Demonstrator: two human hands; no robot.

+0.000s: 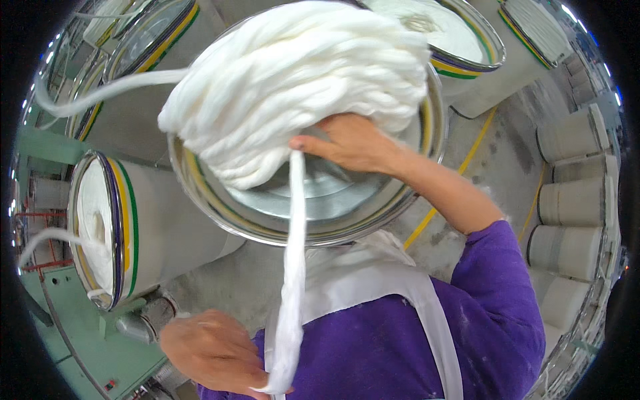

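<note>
Heaped white sliver fills the can's mouth; bare room remains only at six o'clock, with neighbouring cans crowding nine and one o'clock.

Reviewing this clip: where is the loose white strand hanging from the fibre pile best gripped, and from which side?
Probably at its lower end, where the left hand already pinches the white strand. It hangs straight and narrow there, clear of the fibre pile and metal can. Come from the left, since the right hand holds its top.
</note>
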